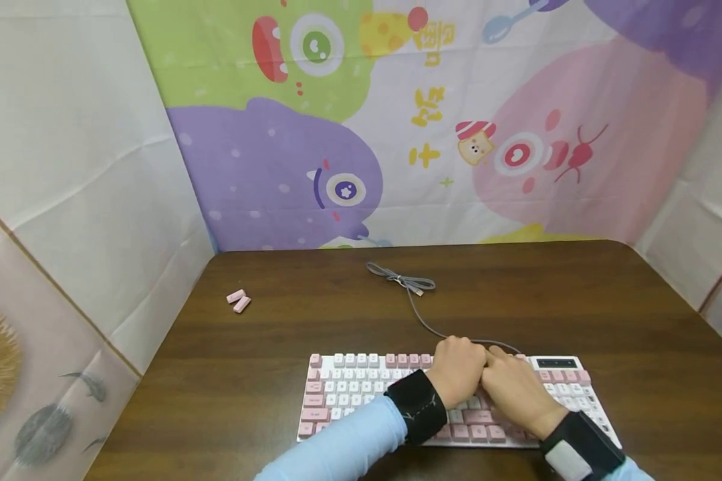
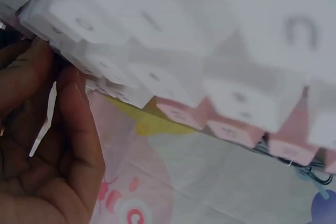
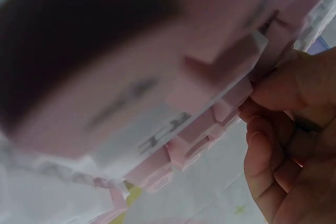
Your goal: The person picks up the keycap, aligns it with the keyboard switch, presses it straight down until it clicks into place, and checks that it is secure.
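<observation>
A pink-and-white keyboard (image 1: 349, 391) lies near the front of the brown table. Both hands meet over its back row, right of the middle. The left hand (image 1: 457, 367) has its fingers curled, thumb and fingertips closed in at a key mostly hidden by them; a thin white sliver (image 2: 44, 121) shows between its fingers, and I cannot tell what it is. Beside it, the right hand (image 1: 517, 387) bends its fingers down, with thumb and fingertip pinching at a pink keycap (image 3: 236, 97). Two loose pink keycaps (image 1: 238, 300) lie at the table's back left.
A grey cable (image 1: 418, 310) runs from the keyboard's back edge to a tied coil (image 1: 400, 277) with its plug. The table (image 1: 216, 401) ends at a cartoon cloth (image 1: 313, 180) behind, with pale cloth walls (image 1: 84, 133) at the sides.
</observation>
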The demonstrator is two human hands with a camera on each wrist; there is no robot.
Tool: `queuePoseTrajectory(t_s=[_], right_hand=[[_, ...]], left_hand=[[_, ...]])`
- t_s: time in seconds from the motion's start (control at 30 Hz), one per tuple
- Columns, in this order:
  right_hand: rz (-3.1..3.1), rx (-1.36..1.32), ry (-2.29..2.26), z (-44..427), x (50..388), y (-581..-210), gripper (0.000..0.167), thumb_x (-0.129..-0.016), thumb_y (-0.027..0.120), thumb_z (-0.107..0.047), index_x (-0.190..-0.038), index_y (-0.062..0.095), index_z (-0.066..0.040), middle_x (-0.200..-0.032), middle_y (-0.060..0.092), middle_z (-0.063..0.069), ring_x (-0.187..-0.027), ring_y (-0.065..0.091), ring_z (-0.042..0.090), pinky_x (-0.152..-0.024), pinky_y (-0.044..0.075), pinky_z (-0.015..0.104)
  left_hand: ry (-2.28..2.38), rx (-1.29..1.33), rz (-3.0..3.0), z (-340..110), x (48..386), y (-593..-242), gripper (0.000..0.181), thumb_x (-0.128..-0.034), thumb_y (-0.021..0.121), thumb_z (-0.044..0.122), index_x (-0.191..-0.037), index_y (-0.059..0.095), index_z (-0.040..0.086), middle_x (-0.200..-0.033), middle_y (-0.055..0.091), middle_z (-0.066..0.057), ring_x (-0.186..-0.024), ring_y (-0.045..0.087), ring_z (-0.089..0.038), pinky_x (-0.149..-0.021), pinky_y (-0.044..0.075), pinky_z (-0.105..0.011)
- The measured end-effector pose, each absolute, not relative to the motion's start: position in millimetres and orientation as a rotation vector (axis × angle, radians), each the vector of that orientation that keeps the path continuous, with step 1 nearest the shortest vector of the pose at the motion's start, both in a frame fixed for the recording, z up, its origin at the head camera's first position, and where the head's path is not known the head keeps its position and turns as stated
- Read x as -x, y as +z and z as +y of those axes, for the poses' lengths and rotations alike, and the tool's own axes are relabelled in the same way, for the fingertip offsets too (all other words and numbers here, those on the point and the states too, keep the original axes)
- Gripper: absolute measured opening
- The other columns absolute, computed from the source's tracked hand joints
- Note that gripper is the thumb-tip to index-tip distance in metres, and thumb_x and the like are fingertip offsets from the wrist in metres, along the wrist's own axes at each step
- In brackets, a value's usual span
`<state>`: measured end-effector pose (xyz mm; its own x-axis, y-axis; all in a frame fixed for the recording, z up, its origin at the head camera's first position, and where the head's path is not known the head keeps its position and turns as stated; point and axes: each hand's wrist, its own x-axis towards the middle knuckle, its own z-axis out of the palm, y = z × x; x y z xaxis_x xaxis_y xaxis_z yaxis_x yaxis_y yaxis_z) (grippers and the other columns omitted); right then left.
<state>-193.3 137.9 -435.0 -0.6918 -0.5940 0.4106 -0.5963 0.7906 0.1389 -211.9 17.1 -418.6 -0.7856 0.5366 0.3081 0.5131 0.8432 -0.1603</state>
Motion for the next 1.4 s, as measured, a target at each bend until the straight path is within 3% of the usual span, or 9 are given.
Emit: queuePoseTrajectory(t_s=[0.27, 0.6, 0.77, 0.97, 1.07, 1.2, 1.4], right_hand=[[-2.562, -0.914, 0.015, 133.5, 190.2, -430.3, 0.013, -0.059, 0.071, -0.011, -0.058, 0.058, -0.009, -0.072, 0.055, 0.003, -0.066, 0.050, 0.021, -0.047, 0.041, 0.035], [-2.564, -0.827, 0.023, 138.1, 183.3, -432.2, 0.012, -0.063, 0.069, -0.011, -0.067, 0.060, -0.004, -0.070, 0.049, 0.005, -0.069, 0.051, 0.024, -0.059, 0.044, 0.040], [-2.493, -0.826, 0.107, 144.7, 179.4, -436.1, 0.010, -0.065, 0.069, -0.011, -0.068, 0.061, -0.005, -0.068, 0.044, 0.003, -0.065, 0.047, 0.022, -0.057, 0.041, 0.037], [-2.447, -0.837, 0.155, 152.7, 172.5, -439.5, 0.016, -0.062, 0.071, -0.014, -0.075, 0.069, -0.006, -0.070, 0.043, 0.000, -0.064, 0.044, 0.016, -0.053, 0.037, 0.031], [-2.473, -0.820, 0.158, 153.7, 170.6, -441.3, 0.021, -0.063, 0.072, -0.016, -0.081, 0.070, -0.006, -0.072, 0.044, 0.001, -0.065, 0.044, 0.016, -0.053, 0.038, 0.031], [-2.509, -0.794, 0.152, 150.5, 169.2, -442.6, 0.023, -0.065, 0.071, -0.017, -0.085, 0.070, -0.005, -0.075, 0.046, 0.004, -0.066, 0.046, 0.019, -0.055, 0.040, 0.033], [-2.521, -0.779, 0.151, 154.5, 165.7, -443.7, 0.026, -0.065, 0.073, -0.019, -0.087, 0.071, -0.004, -0.077, 0.047, 0.004, -0.068, 0.048, 0.018, -0.061, 0.043, 0.035]], left_hand=[[0.069, 0.808, -2.728, 10.2, 213.4, -418.4, 0.007, -0.0716, 0.069, 0.021, -0.066, 0.066, 0.023, -0.063, 0.063, 0.005, -0.055, 0.058, -0.012, -0.044, 0.045, -0.026], [0.111, 0.863, -2.623, 4.5, 205.0, -415.5, 0.014, -0.0743, 0.066, 0.020, -0.061, 0.063, 0.024, -0.059, 0.060, 0.007, -0.051, 0.055, -0.009, -0.041, 0.043, -0.024], [0.135, 0.902, -2.642, -4.9, 196.7, -406.8, 0.014, -0.0750, 0.066, 0.022, -0.062, 0.061, 0.022, -0.058, 0.059, 0.007, -0.048, 0.053, -0.010, -0.038, 0.039, -0.025], [-0.063, 0.990, -2.819, -27.1, 183.0, -382.2, 0.008, -0.0777, 0.067, 0.034, -0.084, 0.072, 0.032, -0.074, 0.067, 0.012, -0.057, 0.056, -0.008, -0.042, 0.034, -0.025], [-0.182, 0.908, -2.840, -52.5, 187.3, -372.9, 0.013, -0.0797, 0.065, 0.034, -0.091, 0.072, 0.031, -0.083, 0.069, 0.012, -0.060, 0.058, -0.007, -0.043, 0.033, -0.023], [-0.250, 0.581, -2.802, -116.2, 214.2, -378.6, 0.016, -0.0796, 0.066, 0.030, -0.094, 0.071, 0.025, -0.087, 0.068, 0.004, -0.065, 0.059, -0.013, -0.046, 0.039, -0.025], [-0.166, 0.038, -2.623, -242.8, 259.9, -410.8, 0.025, -0.0755, 0.068, 0.021, -0.099, 0.067, 0.010, -0.091, 0.062, -0.016, -0.081, 0.059, -0.034, -0.054, 0.046, -0.048]])
